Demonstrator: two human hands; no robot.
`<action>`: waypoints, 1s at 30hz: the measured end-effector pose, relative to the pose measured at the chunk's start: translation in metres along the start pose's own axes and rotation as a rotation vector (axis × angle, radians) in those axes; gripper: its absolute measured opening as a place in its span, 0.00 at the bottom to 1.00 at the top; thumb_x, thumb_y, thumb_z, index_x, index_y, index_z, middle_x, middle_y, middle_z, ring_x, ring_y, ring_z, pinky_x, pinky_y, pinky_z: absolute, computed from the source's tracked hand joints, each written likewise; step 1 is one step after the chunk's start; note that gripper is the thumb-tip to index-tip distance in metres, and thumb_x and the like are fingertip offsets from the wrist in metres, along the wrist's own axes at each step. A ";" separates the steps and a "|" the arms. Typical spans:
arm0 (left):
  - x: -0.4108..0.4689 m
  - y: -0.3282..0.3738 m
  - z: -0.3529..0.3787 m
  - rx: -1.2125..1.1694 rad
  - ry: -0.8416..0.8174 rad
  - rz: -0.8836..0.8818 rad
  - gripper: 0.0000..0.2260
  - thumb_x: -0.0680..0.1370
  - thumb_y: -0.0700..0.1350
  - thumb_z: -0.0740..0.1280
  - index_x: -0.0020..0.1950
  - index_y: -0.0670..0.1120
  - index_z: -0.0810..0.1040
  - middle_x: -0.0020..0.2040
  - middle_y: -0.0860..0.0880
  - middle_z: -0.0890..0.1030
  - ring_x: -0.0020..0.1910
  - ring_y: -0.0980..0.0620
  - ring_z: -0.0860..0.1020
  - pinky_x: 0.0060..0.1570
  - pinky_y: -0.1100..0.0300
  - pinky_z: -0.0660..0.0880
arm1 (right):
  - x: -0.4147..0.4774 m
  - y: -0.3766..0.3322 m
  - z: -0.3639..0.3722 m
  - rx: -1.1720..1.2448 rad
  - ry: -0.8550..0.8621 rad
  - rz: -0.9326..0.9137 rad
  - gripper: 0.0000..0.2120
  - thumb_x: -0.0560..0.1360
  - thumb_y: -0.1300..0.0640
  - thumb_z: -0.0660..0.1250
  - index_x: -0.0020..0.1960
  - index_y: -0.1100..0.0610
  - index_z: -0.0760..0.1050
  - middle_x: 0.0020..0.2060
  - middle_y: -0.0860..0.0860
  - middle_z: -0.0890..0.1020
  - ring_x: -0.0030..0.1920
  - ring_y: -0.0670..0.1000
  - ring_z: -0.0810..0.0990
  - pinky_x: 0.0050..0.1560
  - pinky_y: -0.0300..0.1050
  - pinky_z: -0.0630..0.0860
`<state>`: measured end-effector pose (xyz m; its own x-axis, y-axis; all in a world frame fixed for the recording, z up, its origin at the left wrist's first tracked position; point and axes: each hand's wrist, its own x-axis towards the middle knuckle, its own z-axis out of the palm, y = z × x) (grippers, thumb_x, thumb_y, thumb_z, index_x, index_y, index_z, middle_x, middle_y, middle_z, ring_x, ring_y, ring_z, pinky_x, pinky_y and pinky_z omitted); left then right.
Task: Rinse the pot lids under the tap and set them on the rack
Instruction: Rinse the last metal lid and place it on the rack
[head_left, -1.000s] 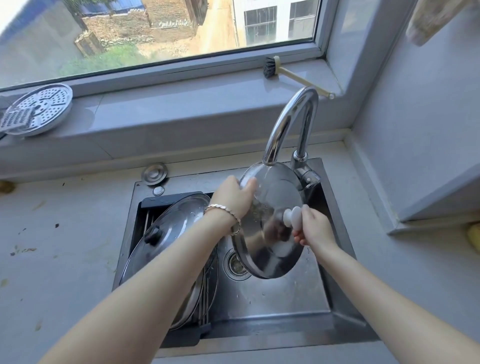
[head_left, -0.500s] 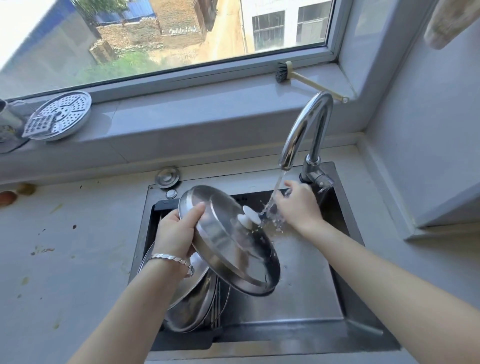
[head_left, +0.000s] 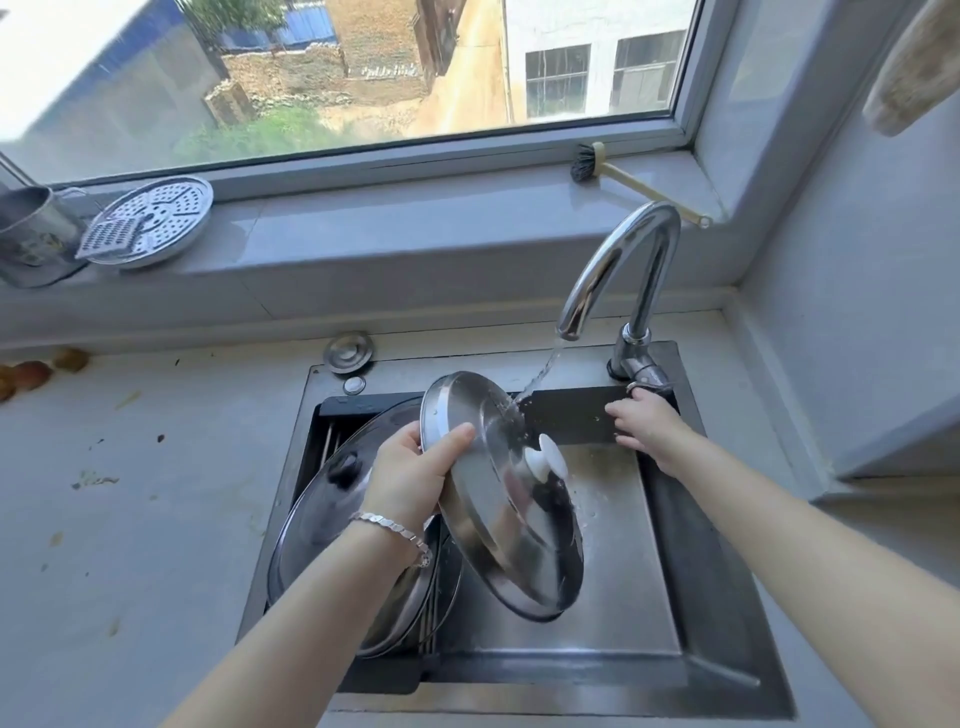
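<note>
My left hand (head_left: 415, 473) grips the rim of a steel pot lid (head_left: 498, 519) with a white knob (head_left: 545, 460), held tilted over the sink (head_left: 727, 613). Water runs from the chrome tap (head_left: 618, 270) onto the lid's upper edge. My right hand (head_left: 649, 426) is at the tap's handle (head_left: 647, 376), fingers curled against it. A larger glass lid with a black knob (head_left: 332, 499) leans on the rack (head_left: 327, 441) in the sink's left half, partly behind my left arm, with more lids beneath it.
A round sink plug (head_left: 348, 352) lies on the counter behind the sink. On the windowsill stand a perforated steamer plate (head_left: 156, 218), a metal cup (head_left: 31, 234) and a brush (head_left: 613, 176). Small round fruits (head_left: 31, 371) sit at the counter's left edge.
My right hand let go of the white knob and went to the tap handle; water now runs. My left hand tipped the lid down and leftward, knob side up.
</note>
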<state>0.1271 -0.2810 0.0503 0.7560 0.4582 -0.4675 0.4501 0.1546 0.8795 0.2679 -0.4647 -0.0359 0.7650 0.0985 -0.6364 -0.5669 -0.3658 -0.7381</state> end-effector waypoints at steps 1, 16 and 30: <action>-0.001 -0.001 0.001 0.007 -0.005 0.004 0.03 0.74 0.41 0.69 0.41 0.43 0.76 0.36 0.44 0.79 0.33 0.47 0.77 0.40 0.54 0.76 | -0.007 0.000 0.000 -0.093 -0.033 -0.001 0.28 0.78 0.56 0.61 0.74 0.59 0.57 0.67 0.56 0.68 0.66 0.56 0.70 0.64 0.51 0.72; -0.035 -0.006 -0.014 0.571 -0.098 0.193 0.18 0.80 0.54 0.56 0.38 0.42 0.71 0.35 0.44 0.78 0.39 0.43 0.80 0.44 0.51 0.79 | -0.115 0.031 0.011 -0.499 -0.180 -0.338 0.15 0.74 0.51 0.66 0.59 0.53 0.74 0.42 0.50 0.82 0.35 0.48 0.80 0.44 0.45 0.81; -0.048 -0.045 -0.116 0.478 0.063 0.129 0.05 0.78 0.41 0.61 0.43 0.47 0.75 0.39 0.46 0.82 0.30 0.50 0.80 0.40 0.53 0.79 | -0.147 0.025 0.021 -0.564 0.002 -0.406 0.14 0.69 0.54 0.72 0.54 0.50 0.80 0.33 0.49 0.84 0.30 0.48 0.80 0.42 0.41 0.77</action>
<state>0.0151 -0.2083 0.0440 0.7965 0.5010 -0.3385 0.5333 -0.3183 0.7838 0.1350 -0.4687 0.0345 0.8838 0.3279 -0.3337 0.0091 -0.7253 -0.6884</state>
